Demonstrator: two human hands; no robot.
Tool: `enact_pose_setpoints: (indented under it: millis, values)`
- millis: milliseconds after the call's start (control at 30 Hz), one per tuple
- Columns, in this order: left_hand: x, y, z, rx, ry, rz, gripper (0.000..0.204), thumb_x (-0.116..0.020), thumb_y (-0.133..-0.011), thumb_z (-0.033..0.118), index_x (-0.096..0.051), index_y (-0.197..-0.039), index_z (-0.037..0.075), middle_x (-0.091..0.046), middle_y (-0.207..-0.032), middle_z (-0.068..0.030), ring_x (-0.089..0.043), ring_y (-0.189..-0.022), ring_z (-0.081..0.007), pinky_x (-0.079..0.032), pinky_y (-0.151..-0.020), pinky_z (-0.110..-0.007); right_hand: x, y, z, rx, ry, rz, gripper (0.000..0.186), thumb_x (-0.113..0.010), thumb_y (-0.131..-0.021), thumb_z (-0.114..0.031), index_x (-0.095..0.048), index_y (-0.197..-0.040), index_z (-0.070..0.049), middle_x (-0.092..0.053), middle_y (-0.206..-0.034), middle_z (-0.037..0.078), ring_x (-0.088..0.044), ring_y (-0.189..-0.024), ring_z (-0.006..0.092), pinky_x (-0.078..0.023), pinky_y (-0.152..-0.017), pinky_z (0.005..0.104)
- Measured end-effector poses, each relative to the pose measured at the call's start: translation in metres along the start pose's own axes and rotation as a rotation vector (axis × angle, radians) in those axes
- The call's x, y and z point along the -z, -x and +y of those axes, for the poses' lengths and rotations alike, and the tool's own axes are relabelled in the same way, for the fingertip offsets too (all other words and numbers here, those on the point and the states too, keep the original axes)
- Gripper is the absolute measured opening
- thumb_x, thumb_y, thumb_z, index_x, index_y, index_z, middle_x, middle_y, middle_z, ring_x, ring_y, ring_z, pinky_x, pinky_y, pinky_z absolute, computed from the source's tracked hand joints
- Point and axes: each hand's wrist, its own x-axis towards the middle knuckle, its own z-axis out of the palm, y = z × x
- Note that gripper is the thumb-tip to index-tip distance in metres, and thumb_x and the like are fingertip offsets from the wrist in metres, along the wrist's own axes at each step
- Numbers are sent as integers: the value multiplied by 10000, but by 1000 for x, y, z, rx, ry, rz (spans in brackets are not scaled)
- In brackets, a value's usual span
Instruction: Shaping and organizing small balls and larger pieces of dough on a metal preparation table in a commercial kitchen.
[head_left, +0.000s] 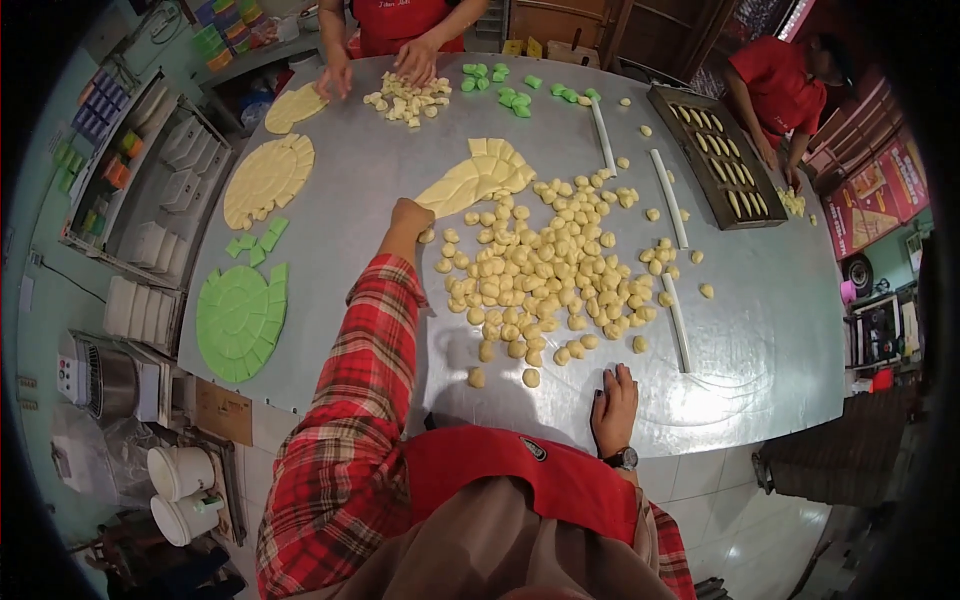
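Note:
My left hand (pixel 409 216) reaches over the steel table, its fingers closed at the near left end of a pale yellow dough slab (pixel 480 180). Cut lines divide the slab's far right part into pieces. Just right of that hand spreads a big heap of small round dough balls (pixel 550 270). My right hand (pixel 615 408) lies flat at the table's near edge, fingers stretched out, holding nothing. The closest loose dough ball (pixel 640 344) sits beyond its fingertips.
Scored yellow dough (pixel 268 180) and green dough rounds (pixel 240 322) lie left. Three white rods (pixel 668 200) lie right of the heap. A dark tray (pixel 718 155) holds shaped dough. Co-workers handle dough pieces (pixel 408 98) at the far side and far right.

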Motion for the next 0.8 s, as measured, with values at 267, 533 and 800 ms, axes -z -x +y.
enact_pose_setpoints:
  millis: [267, 533, 800]
  values:
    - [141, -3, -205, -316, -508, 43, 194, -595, -820, 229, -691, -823, 61, -671, -698, -82, -656, -596, -211, -508, -550, -377, -13, -6, -12, 114, -64, -2, 393, -546, -805, -21, -542, -1197, -35, -458, -1346, 175, -369, -1303, 359, -246, -1100, 501]
    - [121, 159, -140, -92, 569, -447, 175, -582, -880, 194, -626, -1016, 94, -527, -738, 54, -441, -607, -82, -393, -551, -237, 3, -26, -71, 318, -342, 3, 425, -567, -766, 14, -536, -1187, -38, -431, -1346, 237, -400, -1260, 407, -356, -1024, 467]
    - [91, 330, -51, -631, 67, -896, 236, -456, -972, 208, -586, -985, 12, -548, -747, 2, -473, -672, -100, -425, -622, -258, 37, -66, -201, 810, -505, -324, 569, -651, -769, -24, -436, -1296, -46, -509, -1258, 194, -585, -1033, 356, -522, -799, 393]
